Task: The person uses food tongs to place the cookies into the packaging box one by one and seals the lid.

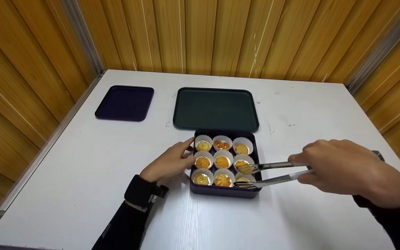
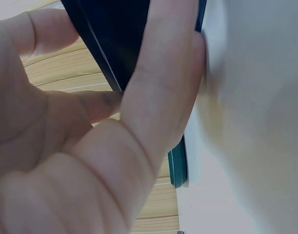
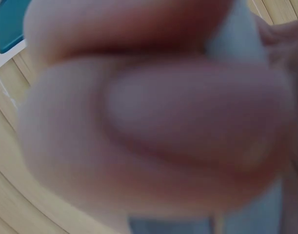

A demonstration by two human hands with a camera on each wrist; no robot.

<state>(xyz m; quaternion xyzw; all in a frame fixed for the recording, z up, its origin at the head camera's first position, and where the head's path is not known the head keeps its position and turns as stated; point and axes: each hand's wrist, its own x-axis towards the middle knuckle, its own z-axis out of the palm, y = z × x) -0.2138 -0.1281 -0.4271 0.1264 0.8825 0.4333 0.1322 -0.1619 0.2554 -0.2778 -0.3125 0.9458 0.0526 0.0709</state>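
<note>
A dark purple box holds rows of white paper cups with baked cookies, such as a swirled cookie in the middle cup. My left hand rests against the box's left side, its fingers fairly straight. Close up in the left wrist view, fingers lie along the dark wall. My right hand grips metal tongs from the right. The tong arms stand apart, one tip over the middle right cup and the other over the front right cup. Blurred fingers fill the right wrist view.
Behind the box lies a dark green tray, close to its back edge. A smaller dark purple tray or lid lies at the back left of the white table. Wood-patterned panels stand around the table.
</note>
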